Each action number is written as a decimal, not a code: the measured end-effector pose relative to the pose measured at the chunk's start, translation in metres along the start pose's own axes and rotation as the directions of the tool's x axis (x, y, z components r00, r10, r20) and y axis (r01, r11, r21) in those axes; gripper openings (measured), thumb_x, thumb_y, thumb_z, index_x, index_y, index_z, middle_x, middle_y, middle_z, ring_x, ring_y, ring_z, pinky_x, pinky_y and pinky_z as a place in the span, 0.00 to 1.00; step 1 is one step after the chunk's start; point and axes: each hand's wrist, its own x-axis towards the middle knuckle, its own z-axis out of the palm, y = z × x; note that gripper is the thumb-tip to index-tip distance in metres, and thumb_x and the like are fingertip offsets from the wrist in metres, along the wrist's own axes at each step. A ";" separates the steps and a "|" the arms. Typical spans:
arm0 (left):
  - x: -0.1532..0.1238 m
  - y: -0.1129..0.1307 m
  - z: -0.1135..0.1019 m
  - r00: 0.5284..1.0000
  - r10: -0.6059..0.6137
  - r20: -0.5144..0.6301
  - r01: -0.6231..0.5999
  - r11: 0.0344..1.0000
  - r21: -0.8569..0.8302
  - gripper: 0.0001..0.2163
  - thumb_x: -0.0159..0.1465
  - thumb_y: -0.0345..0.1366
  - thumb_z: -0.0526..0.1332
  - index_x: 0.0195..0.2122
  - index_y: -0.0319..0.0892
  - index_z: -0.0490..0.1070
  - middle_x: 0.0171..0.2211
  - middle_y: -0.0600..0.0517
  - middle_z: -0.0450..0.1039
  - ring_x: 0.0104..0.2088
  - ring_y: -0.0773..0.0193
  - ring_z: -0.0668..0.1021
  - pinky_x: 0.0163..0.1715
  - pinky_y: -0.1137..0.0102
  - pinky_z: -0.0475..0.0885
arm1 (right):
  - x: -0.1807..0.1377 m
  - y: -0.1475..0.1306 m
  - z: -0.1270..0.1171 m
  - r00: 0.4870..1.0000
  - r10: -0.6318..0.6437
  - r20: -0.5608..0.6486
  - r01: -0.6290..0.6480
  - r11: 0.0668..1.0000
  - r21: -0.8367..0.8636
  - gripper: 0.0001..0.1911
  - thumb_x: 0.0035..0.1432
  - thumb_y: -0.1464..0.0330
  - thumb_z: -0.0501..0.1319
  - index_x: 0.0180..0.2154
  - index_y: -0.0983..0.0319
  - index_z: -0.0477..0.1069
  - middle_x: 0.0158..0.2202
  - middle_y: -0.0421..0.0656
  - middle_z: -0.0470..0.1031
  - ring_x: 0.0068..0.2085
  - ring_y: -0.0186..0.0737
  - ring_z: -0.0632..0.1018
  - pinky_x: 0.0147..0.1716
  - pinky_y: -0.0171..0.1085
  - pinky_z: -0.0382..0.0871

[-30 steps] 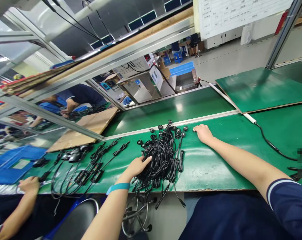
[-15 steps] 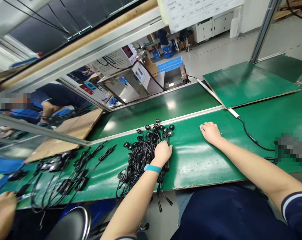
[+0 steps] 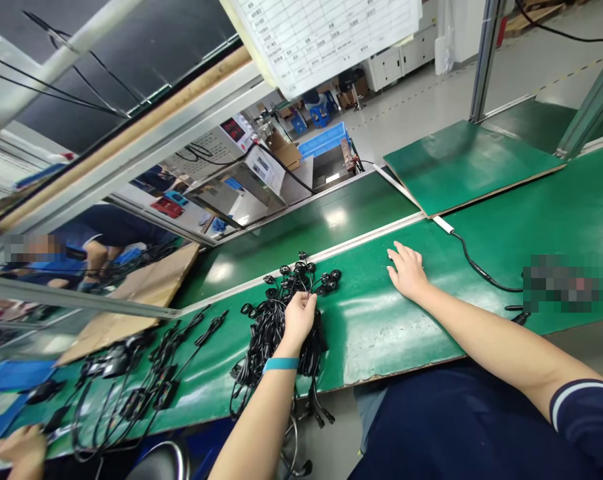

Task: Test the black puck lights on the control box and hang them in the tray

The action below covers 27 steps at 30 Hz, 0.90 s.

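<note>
One tangled heap of thin black round-headed cables (image 3: 266,327), lower centre, looks mostly unseparated; number done can't be told. Left hand (image 3: 300,319) pinches strands near its top; right hand (image 3: 408,270), right of centre, fingers apart, over glossy green tabletop (image 3: 376,327).

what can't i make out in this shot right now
Head view: which of the black cables the left hand grips, if any; the hand itself covers them.
Head view: the wording on the printed sheet; the print is too small and the top edge cuts the sheet off.
Head view: what the dark object at the right is; blocky blurring masks it.
Head view: the whole stool; the bottom edge cuts it off.
</note>
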 end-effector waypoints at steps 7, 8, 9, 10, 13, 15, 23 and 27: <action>-0.007 0.021 -0.015 0.993 -0.004 -0.120 -0.016 0.987 -0.162 0.12 0.65 0.46 0.56 0.32 0.44 0.67 0.23 0.53 0.69 0.25 0.62 0.71 0.28 0.69 0.66 | -0.005 -0.003 0.002 0.994 -0.074 -0.084 0.085 0.988 0.128 0.20 0.66 0.69 0.56 0.57 0.66 0.74 0.65 0.58 0.67 0.62 0.58 0.67 0.61 0.57 0.58; -0.009 0.026 -0.022 0.987 -0.013 -0.157 -0.025 0.973 -0.231 0.12 0.65 0.46 0.56 0.33 0.43 0.66 0.23 0.54 0.68 0.25 0.63 0.71 0.28 0.70 0.66 | -0.007 -0.006 0.001 0.990 -0.094 -0.107 0.111 0.980 0.165 0.19 0.66 0.69 0.57 0.55 0.66 0.75 0.63 0.57 0.69 0.61 0.58 0.68 0.62 0.58 0.59; -0.012 0.032 -0.031 0.981 -0.022 -0.193 -0.042 0.946 -0.321 0.12 0.65 0.46 0.57 0.32 0.43 0.66 0.22 0.55 0.67 0.24 0.65 0.70 0.28 0.71 0.66 | -0.010 -0.011 0.001 0.987 -0.111 -0.120 0.134 0.968 0.210 0.18 0.67 0.68 0.57 0.54 0.65 0.75 0.62 0.56 0.71 0.61 0.58 0.69 0.62 0.58 0.59; -0.016 0.038 -0.041 0.975 -0.033 -0.220 -0.066 0.902 -0.426 0.12 0.64 0.46 0.59 0.32 0.43 0.66 0.22 0.56 0.67 0.23 0.67 0.69 0.28 0.72 0.66 | -0.012 -0.018 0.000 0.985 -0.128 -0.114 0.154 0.952 0.264 0.17 0.67 0.67 0.58 0.54 0.65 0.76 0.60 0.56 0.72 0.60 0.57 0.70 0.62 0.58 0.60; -0.025 0.064 -0.073 0.978 -0.048 -0.205 -0.119 0.679 -0.725 0.14 0.62 0.45 0.66 0.32 0.43 0.65 0.20 0.60 0.63 0.20 0.71 0.66 0.23 0.75 0.63 | -0.019 -0.051 -0.002 0.979 -0.201 0.034 0.159 0.856 0.492 0.20 0.66 0.59 0.64 0.54 0.62 0.76 0.55 0.54 0.76 0.57 0.55 0.74 0.61 0.57 0.64; -0.032 0.085 -0.090 0.989 -0.013 -0.149 -0.121 0.517 -0.847 0.15 0.61 0.44 0.69 0.34 0.43 0.65 0.19 0.62 0.60 0.17 0.73 0.63 0.19 0.77 0.60 | -0.022 -0.082 -0.004 0.940 -0.271 0.207 0.069 0.746 0.663 0.32 0.59 0.51 0.70 0.58 0.60 0.73 0.57 0.53 0.75 0.58 0.55 0.74 0.61 0.56 0.65; -0.039 0.150 -0.084 0.987 0.015 0.161 0.161 -0.001 -0.987 0.11 0.74 0.34 0.55 0.33 0.38 0.65 0.20 0.62 0.54 0.14 0.78 0.56 0.14 0.81 0.53 | -0.018 -0.158 -0.034 0.841 -0.447 0.305 -0.266 0.149 0.952 0.54 0.37 0.47 0.80 0.60 0.63 0.65 0.57 0.48 0.73 0.59 0.52 0.72 0.62 0.49 0.65; -0.035 0.150 -0.041 0.975 -0.077 0.209 0.198 -0.130 -0.972 0.13 0.75 0.33 0.53 0.30 0.41 0.60 0.21 0.61 0.55 0.16 0.76 0.58 0.17 0.79 0.58 | -0.032 -0.122 -0.059 0.679 -0.463 0.569 -0.616 0.062 0.786 0.34 0.45 0.51 0.78 0.46 0.63 0.69 0.36 0.40 0.76 0.35 0.41 0.80 0.42 0.44 0.79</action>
